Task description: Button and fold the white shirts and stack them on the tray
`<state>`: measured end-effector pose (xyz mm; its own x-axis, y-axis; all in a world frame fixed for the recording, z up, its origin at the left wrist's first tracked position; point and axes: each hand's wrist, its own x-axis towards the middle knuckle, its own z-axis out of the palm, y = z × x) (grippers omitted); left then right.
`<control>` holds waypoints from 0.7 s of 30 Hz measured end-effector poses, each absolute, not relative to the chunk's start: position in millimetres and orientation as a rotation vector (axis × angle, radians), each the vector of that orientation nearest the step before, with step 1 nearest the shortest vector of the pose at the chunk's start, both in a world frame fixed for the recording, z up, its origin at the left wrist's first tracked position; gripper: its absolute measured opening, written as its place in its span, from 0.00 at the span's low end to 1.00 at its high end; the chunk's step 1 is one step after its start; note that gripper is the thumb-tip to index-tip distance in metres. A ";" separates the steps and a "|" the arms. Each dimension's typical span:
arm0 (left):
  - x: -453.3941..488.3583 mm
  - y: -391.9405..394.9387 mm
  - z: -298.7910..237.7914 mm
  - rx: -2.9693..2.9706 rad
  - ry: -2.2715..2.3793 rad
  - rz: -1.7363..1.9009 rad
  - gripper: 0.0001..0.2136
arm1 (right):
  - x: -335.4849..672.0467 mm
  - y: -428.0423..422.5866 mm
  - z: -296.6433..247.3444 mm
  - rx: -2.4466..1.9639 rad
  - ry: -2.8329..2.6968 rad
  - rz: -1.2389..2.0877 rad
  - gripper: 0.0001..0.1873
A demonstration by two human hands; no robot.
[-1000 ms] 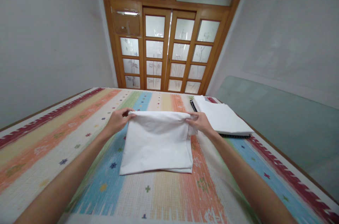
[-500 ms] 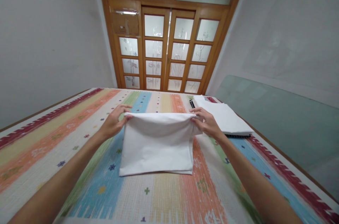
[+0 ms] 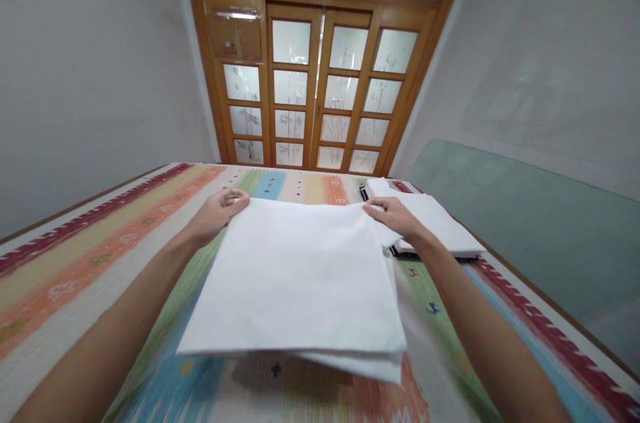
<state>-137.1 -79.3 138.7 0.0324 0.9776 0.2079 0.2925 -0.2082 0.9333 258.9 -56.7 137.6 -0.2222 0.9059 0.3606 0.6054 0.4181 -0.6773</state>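
Observation:
A folded white cloth [image 3: 300,276] is stretched between my two hands, its layers parting a little at the near right corner. My left hand [image 3: 220,213] pinches its far left corner between thumb and fingers. At the far right corner, my right hand [image 3: 393,215] grips the fabric, and a small flap of white sticks out beneath that hand. The cloth's near edge is lifted off the striped table cover and casts a shadow on it.
The multicoloured striped cover [image 3: 100,276] spreads over the wide surface. At the right lies a stack of folded white cloth [image 3: 435,220] with dark material under it. A pale green panel [image 3: 525,223] runs along the right edge. Wooden glazed doors [image 3: 320,83] stand beyond.
The cloth has risen off the cover and its near edge has swung towards me, so it looks larger and flatter. Both hands keep their hold on the far corners.

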 end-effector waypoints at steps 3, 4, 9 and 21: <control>-137.1 -52.8 93.1 1.505 1.516 0.994 0.23 | 255.1 -27.9 97.0 -1.477 -2.078 0.572 0.12; -138.6 -47.3 79.1 1.491 1.577 0.951 0.23 | 254.8 -21.9 83.8 -1.524 -2.122 0.580 0.10; -150.9 -39.1 41.9 1.836 1.670 0.893 0.17 | 254.9 -16.5 42.9 -1.411 -2.245 0.337 0.12; -109.4 -122.9 50.0 2.622 1.139 0.204 0.32 | 197.4 -102.9 52.2 -1.048 -2.688 0.173 0.32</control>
